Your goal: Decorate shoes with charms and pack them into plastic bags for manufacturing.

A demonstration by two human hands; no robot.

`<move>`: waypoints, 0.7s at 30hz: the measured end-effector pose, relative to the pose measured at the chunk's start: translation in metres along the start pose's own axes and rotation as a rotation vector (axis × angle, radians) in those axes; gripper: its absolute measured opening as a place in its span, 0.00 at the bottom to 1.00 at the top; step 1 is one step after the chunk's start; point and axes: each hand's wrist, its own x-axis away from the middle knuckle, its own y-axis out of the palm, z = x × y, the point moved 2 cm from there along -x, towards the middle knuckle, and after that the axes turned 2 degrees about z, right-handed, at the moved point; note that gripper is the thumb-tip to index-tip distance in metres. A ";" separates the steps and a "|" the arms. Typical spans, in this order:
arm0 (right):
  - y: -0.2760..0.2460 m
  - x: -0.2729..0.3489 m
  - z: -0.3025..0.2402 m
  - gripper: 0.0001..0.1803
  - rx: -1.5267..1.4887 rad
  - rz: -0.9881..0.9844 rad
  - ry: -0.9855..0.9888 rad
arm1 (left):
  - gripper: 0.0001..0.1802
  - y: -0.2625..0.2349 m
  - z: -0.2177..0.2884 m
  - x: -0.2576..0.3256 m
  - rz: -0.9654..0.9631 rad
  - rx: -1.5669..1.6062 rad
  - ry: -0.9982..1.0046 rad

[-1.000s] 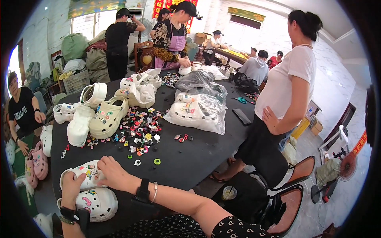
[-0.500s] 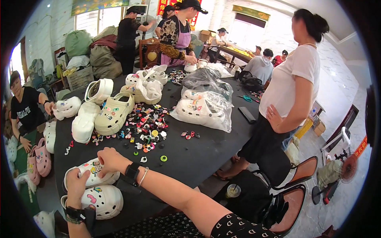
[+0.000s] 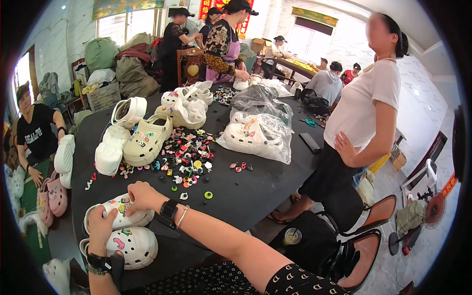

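Observation:
Two white clogs lie side by side near the table's front left corner. My left hand (image 3: pixel 102 227) grips the far white clog (image 3: pixel 121 222) by its heel opening, thumb up, other fingers partly hidden inside. My right hand (image 3: pixel 146 197) is closed over the same clog's upper, with fingertips and thumb against the colourful charms there; whatever is between them is hidden. The near white clog (image 3: pixel 139 250) carries a pink charm (image 3: pixel 119 243) and a few others, and sits just below my left hand and wrist.
Beyond my hands lies a pile of shoe charms (image 3: pixel 189 152). Around it are a beige clog (image 3: pixel 147 141), white clogs (image 3: pixel 112 151) and bagged clogs (image 3: pixel 255 137). A person in a white top (image 3: pixel 366 105) stands at the right; another (image 3: pixel 38 128) is at the left beside pink clogs (image 3: pixel 57 196).
The view has shifted slightly; my hands keep nearly the same hold on the far clog. At the left, the white clog by the other person's hand has moved off its spot on the table edge.

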 end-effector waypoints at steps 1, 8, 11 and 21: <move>0.000 -0.006 0.002 0.30 0.012 -0.064 0.026 | 0.17 0.001 -0.001 0.000 -0.005 -0.006 -0.003; 0.004 -0.015 0.011 0.25 0.039 -0.142 0.020 | 0.17 -0.003 0.015 0.005 0.001 -0.071 0.002; 0.001 -0.010 0.008 0.25 -0.003 -0.144 0.031 | 0.17 -0.004 0.016 0.005 -0.009 -0.080 0.001; -0.001 0.014 -0.013 0.15 0.140 0.014 -0.112 | 0.17 0.001 0.009 0.004 0.018 -0.053 0.006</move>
